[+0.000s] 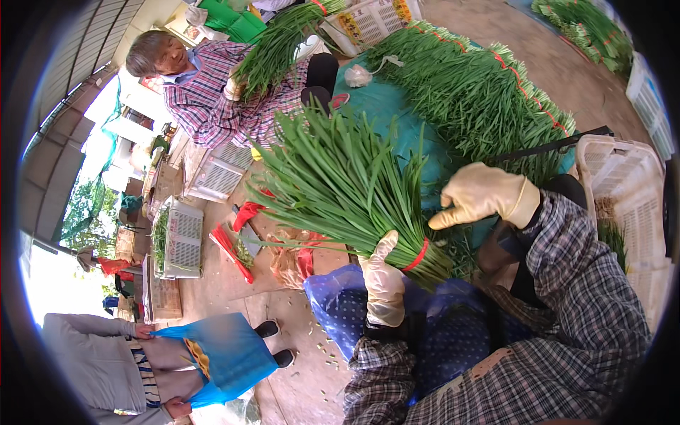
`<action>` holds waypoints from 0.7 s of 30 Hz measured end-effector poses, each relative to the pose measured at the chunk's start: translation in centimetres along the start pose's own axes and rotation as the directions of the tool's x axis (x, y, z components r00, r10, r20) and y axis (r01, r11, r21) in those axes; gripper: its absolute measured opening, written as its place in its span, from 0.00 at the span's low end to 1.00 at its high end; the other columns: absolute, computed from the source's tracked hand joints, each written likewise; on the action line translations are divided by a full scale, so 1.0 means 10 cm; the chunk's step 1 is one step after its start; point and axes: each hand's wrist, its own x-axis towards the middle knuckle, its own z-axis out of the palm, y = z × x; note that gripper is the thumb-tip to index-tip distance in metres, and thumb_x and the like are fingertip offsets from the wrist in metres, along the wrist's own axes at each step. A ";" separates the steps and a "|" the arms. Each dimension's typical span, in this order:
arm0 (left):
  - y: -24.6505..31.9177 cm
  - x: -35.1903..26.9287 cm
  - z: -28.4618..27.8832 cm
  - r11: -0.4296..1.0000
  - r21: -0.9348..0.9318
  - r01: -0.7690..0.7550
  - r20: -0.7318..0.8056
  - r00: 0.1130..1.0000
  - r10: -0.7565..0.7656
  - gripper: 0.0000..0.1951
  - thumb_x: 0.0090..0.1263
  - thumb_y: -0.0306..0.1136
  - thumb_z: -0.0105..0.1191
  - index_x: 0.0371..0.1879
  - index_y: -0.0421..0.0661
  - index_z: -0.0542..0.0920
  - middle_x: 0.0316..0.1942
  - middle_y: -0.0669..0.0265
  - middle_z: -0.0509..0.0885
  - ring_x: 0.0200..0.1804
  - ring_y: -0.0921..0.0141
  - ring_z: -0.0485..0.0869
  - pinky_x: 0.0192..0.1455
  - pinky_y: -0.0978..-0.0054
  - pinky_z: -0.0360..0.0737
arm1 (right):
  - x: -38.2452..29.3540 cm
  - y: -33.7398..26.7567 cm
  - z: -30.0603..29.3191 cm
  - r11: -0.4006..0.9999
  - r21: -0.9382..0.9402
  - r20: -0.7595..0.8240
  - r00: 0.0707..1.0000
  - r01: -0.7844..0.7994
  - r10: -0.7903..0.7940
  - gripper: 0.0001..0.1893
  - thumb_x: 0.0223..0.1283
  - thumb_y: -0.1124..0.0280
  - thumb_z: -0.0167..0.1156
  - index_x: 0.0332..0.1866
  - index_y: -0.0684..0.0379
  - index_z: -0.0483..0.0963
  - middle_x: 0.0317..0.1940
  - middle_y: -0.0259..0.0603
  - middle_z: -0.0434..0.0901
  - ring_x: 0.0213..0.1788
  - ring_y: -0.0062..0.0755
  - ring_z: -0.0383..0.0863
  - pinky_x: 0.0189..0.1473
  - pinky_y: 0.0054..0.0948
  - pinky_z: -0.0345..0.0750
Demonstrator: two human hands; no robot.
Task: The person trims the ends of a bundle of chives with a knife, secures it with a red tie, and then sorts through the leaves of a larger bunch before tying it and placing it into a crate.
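A large bunch of long flat green leaves, likely garlic chives [345,180], stands tilted over my lap, its leaf tips fanned toward the upper left. Around its stem end runs a red tie [418,256]. My left hand [383,281], in a cream rubber glove, grips the bunch just beside the tie, thumb on the near side. To the right of the leaves my right hand [481,194], gloved the same way, is raised with thumb and fingers apart and nothing seen in it. A blue dotted plastic apron [340,308] covers my lap.
Tied bunches of the greens [467,90] lie in a row on a teal sheet [382,106]. A seated co-worker [212,95] holds another bunch. At lower left a person [106,361] holds a blue plastic bag [234,356]. Red ties [231,252] lie on the floor; a plastic crate [627,196] stands right.
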 end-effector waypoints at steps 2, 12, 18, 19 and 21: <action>0.02 0.01 -0.08 0.997 -0.017 0.073 0.031 0.997 -0.072 0.22 0.62 0.23 0.61 0.57 0.40 0.76 0.50 0.62 0.83 0.49 0.65 0.83 0.55 0.67 0.81 | -0.01 -0.02 0.21 0.997 -0.018 0.127 0.989 -0.070 0.071 0.53 0.49 0.20 0.50 0.48 0.73 0.79 0.29 0.60 0.82 0.39 0.60 0.82 0.43 0.46 0.78; 0.03 -0.03 0.01 0.990 -0.024 0.141 0.241 0.961 -0.132 0.32 0.70 0.46 0.58 0.68 0.40 0.66 0.65 0.59 0.73 0.65 0.62 0.72 0.71 0.63 0.66 | 0.34 -0.37 0.67 0.380 0.901 -0.273 0.954 0.208 0.126 0.29 0.49 0.66 0.76 0.56 0.66 0.75 0.47 0.46 0.84 0.49 0.36 0.82 0.53 0.31 0.76; 0.01 -0.06 0.00 0.994 0.086 0.072 0.208 0.974 -0.088 0.30 0.69 0.41 0.61 0.68 0.48 0.67 0.61 0.62 0.75 0.61 0.63 0.75 0.64 0.65 0.74 | 0.30 -0.44 0.61 0.613 0.778 -0.300 0.938 0.136 0.173 0.30 0.48 0.64 0.75 0.56 0.67 0.75 0.46 0.49 0.84 0.49 0.39 0.83 0.54 0.32 0.76; 0.00 -0.06 0.00 0.993 0.104 0.059 0.156 0.985 -0.075 0.29 0.69 0.39 0.61 0.67 0.48 0.68 0.60 0.62 0.76 0.59 0.64 0.76 0.63 0.66 0.75 | 0.27 -0.48 0.56 0.632 0.772 -0.231 0.956 0.067 0.181 0.30 0.48 0.65 0.75 0.56 0.67 0.75 0.46 0.49 0.84 0.49 0.39 0.82 0.54 0.32 0.76; 0.03 -0.03 -0.01 0.994 0.034 0.104 0.140 0.984 -0.107 0.27 0.67 0.35 0.61 0.65 0.47 0.70 0.59 0.63 0.77 0.58 0.64 0.77 0.63 0.66 0.75 | 0.25 -0.42 0.57 0.595 0.797 -0.198 0.975 0.102 0.098 0.27 0.49 0.69 0.74 0.55 0.67 0.76 0.45 0.47 0.84 0.48 0.34 0.82 0.54 0.31 0.76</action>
